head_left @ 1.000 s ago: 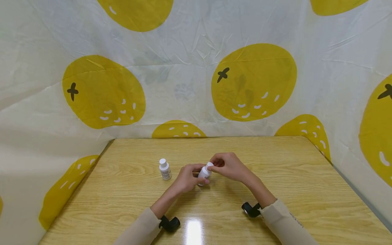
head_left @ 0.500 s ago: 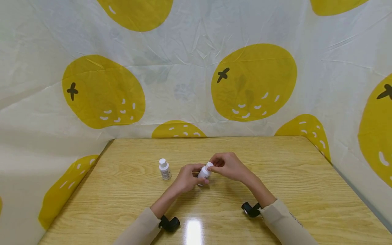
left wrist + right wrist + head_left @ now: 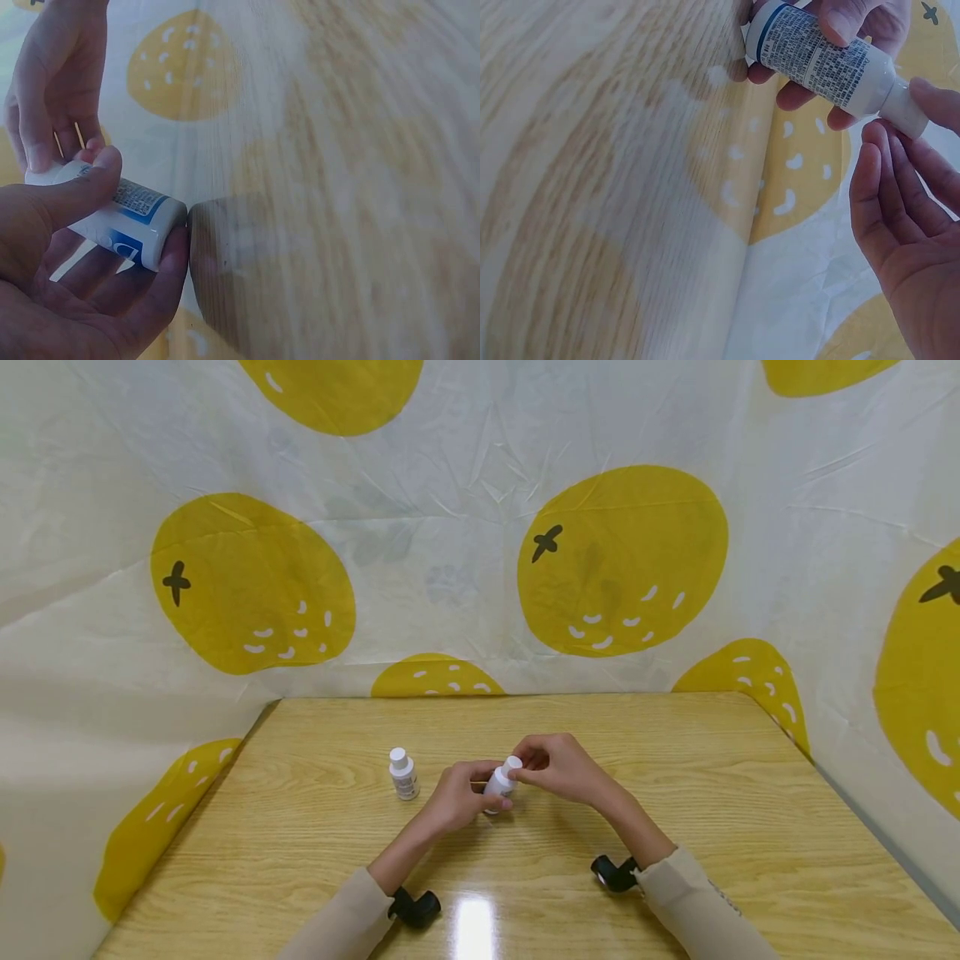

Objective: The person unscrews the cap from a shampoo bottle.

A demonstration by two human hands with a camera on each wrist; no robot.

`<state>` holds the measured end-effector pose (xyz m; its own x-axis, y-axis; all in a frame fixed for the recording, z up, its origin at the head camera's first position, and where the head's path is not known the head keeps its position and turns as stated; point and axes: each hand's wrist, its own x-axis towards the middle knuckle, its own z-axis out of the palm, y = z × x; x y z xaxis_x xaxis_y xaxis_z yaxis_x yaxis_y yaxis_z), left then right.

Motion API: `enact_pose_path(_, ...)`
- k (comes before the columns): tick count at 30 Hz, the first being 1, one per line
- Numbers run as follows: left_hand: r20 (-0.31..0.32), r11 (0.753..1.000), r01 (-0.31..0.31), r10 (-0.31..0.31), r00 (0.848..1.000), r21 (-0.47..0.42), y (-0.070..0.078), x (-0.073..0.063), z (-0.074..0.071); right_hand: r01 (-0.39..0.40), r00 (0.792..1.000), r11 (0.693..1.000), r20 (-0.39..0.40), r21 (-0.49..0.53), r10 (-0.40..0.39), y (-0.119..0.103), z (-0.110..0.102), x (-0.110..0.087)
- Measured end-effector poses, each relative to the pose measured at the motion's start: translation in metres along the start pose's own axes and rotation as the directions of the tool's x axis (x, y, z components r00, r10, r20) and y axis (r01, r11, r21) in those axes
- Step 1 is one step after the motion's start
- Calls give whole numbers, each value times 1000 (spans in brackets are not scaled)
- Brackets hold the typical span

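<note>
- White bottle point(image 3: 497, 783): located about midway between the left and right edges of the table point(image 3: 300, 852), well in from the far edge; tilted, with its top leaning toward the right hand point(image 3: 558, 766); whether its base touches the table cannot be told
- Left hand point(image 3: 453, 797): thumb and fingers curl around the bottle body, the thumb lying across the printed label point(image 3: 810, 56)
- Right hand: thumb and fingertips pinch the cap point(image 3: 512, 763), which sits on the neck; cap tightness cannot be determined
- Second bottle point(image 3: 404, 775): stands upright with its cap on, untouched, toward the left edge of the table, beyond the left hand's knuckles
- Caution, body rotation: if the left hand's hold is too light, the smooth body may turn together with the cap under a twisting force
- Caution, cap slip: the pinch covers a small area; weak pressure may let the fingertips slide around the cap
- Caution, spillage: should the cap come free at this tilt, any contents, not visible, may run toward the right hand
- Caution, squeezing: excess pressure on the body may force contents out once the neck is uncovered
- Caution, knock-over: a wide leftward swing of the left hand may topple the second bottle
</note>
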<state>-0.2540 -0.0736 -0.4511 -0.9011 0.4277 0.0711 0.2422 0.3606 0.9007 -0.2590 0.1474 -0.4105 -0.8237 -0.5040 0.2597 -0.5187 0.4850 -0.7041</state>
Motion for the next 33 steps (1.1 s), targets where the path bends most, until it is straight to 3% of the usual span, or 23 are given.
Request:
enact_pose_path(8, -5, 1000, 0, 1, 1000, 11, -1, 0, 0, -31, 999, 1000, -26, -7, 30, -2, 0, -1)
enact_pose_path(33, -12, 1000, 3, -3, 1000, -2, -2, 2, 1, 4, 999, 1000, -35, -9, -4, 0, 2, 0)
